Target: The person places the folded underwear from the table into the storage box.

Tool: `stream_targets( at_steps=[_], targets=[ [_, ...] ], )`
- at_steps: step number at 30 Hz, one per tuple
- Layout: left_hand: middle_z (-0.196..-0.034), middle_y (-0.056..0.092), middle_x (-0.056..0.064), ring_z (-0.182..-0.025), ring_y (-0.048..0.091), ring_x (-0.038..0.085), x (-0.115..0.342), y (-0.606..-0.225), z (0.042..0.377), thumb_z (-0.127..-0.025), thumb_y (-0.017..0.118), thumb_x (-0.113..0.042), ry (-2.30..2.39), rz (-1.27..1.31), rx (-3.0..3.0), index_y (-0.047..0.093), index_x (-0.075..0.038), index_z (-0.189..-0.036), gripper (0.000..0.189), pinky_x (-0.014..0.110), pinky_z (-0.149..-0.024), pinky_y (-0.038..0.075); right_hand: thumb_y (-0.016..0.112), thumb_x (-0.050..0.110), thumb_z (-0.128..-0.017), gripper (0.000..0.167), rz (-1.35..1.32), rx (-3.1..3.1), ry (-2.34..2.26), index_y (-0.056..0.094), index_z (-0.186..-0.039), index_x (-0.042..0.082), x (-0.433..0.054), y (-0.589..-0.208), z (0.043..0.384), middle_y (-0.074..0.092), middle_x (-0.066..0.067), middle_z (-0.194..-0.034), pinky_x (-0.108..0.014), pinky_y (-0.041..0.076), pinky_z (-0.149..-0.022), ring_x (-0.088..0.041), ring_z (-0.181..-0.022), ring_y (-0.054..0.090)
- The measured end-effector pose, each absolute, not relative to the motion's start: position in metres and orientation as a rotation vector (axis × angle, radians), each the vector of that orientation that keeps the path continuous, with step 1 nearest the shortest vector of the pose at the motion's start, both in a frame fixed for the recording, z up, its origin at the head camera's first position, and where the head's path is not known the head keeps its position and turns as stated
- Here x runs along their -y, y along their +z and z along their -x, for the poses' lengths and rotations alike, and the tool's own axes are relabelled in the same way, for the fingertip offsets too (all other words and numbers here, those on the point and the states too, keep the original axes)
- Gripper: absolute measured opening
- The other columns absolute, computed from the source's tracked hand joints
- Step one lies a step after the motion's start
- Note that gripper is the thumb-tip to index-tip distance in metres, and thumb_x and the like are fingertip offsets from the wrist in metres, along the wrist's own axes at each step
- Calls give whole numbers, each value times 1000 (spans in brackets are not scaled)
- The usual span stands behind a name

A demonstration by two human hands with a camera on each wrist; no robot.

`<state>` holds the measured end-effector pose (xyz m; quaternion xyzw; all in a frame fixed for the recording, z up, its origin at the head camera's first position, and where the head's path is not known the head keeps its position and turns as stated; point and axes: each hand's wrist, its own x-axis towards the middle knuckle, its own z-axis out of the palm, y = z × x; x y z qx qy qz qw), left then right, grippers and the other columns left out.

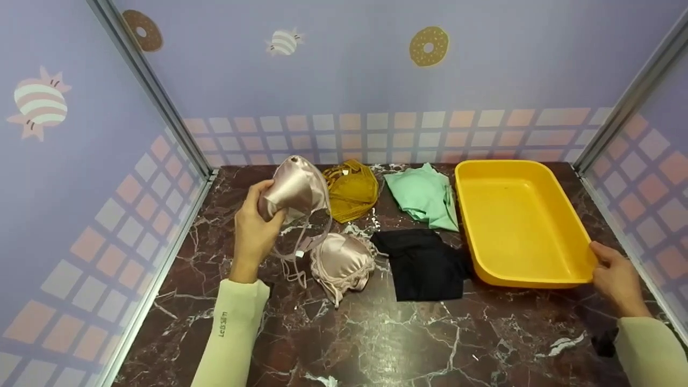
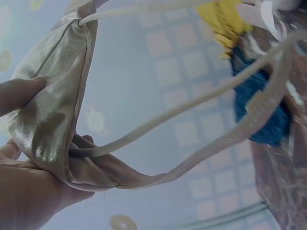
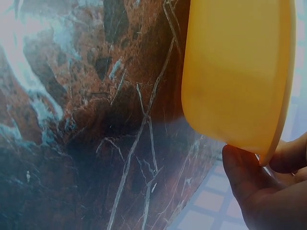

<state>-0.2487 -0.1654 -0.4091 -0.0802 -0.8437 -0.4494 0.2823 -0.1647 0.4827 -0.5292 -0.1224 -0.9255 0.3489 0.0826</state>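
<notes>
My left hand (image 1: 257, 228) holds a shiny pale-pink satin bra (image 1: 294, 188) up above the table, thumb on one side and fingers on the other. Its thin straps dangle, and in the left wrist view the satin cup (image 2: 53, 105) bulges between thumb and fingers. Below it lies a satin bra cup with lace trim (image 1: 344, 260); whether it joins the held bra I cannot tell. On the right, my right hand (image 1: 618, 277) pinches the rim of a yellow plastic tub (image 1: 518, 226) at its near right corner. The right wrist view shows the thumb and fingers around that tub's rim (image 3: 240, 96).
A mustard bra (image 1: 352, 191), a folded mint-green garment (image 1: 424, 196) and a folded black garment (image 1: 427, 266) lie between the hands on the dark marbled table (image 1: 376, 344). Purple panels (image 1: 355, 80) enclose the back and both sides. A small dark object (image 1: 604, 342) sits beside the right sleeve.
</notes>
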Motion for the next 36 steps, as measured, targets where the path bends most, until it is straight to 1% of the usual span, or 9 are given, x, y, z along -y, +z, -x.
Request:
stream_targets(
  at_steps=[4, 7, 11, 14, 16, 23, 26, 32, 36],
  targets=[
    [-117, 63, 10, -96, 59, 25, 149, -399, 249, -74, 76, -2, -1219, 275, 2226, 58, -18, -124, 56, 40, -81, 43, 39, -6, -83, 59, 352, 2761, 1045, 34, -142, -4, -483, -530, 164, 34, -30, -141, -19, 34, -88, -50, -122, 36],
    [-117, 64, 9, -96, 59, 23, 137, -394, 251, -74, 76, -2, -1248, 321, 2198, 58, -19, -124, 55, 39, -80, 44, 38, -7, -84, 57, 334, 2754, 1059, 33, -141, -6, -482, -531, 166, 33, -30, -142, -38, 32, -101, -50, -124, 33],
    [-119, 63, 7, -97, 59, 21, 122, -390, 252, -76, 77, -4, -1288, 383, 2177, 57, -22, -126, 57, 38, -82, 44, 37, -8, -83, 56, 315, 2749, 1029, 36, -139, -8, -480, -532, 167, 35, -30, -141, -42, 31, -101, -49, -123, 35],
    [-119, 62, 8, -88, 59, 19, 112, -389, 252, -78, 76, -6, -1332, 428, 2178, 56, -25, -128, 57, 36, -75, 46, 38, -7, -82, 56, 313, 2743, 1007, 37, -139, -7, -479, -533, 167, 37, -29, -140, -30, 31, -99, -47, -122, 37],
    [-118, 62, 9, -79, 58, 18, 105, -389, 251, -80, 74, -6, -1377, 458, 2177, 55, -27, -129, 57, 35, -66, 48, 39, -7, -82, 57, 317, 2738, 1015, 37, -139, -7, -479, -532, 166, 37, -29, -140, -30, 31, -99, -47, -123, 36],
    [-103, 64, 9, -59, 50, 14, 81, -386, 249, -82, 72, -7, -1442, 533, 2143, 55, -26, -129, 54, 31, -51, 44, 38, -10, -82, 56, 324, 2735, 1032, 36, -137, -10, -481, -531, 166, 34, -31, -140, -57, 23, -102, -52, -126, 29],
    [-100, 64, 7, -55, 45, 13, 68, -384, 250, -82, 72, -8, -1450, 578, 2106, 56, -24, -129, 52, 30, -50, 40, 38, -10, -82, 55, 328, 2740, 1026, 36, -137, -11, -481, -532, 167, 34, -32, -140, -59, 23, -102, -53, -125, 29],
    [-118, 62, 5, -66, 52, 13, 37, -366, 251, -85, 70, -7, -1525, 721, 1970, 55, -18, -130, 49, 29, -55, 44, 38, -11, -81, 55, 312, 2726, 1039, 37, -136, -11, -480, -531, 168, 35, -32, -139, -58, 22, -102, -52, -126, 29],
    [-109, 63, 6, -56, 48, 13, 14, -348, 249, -86, 68, -7, -1565, 802, 1899, 54, -16, -130, 47, 27, -46, 42, 38, -12, -80, 56, 299, 2715, 1037, 37, -136, -11, -480, -531, 169, 36, -32, -139, -59, 22, -102, -52, -127, 29]
  ],
)
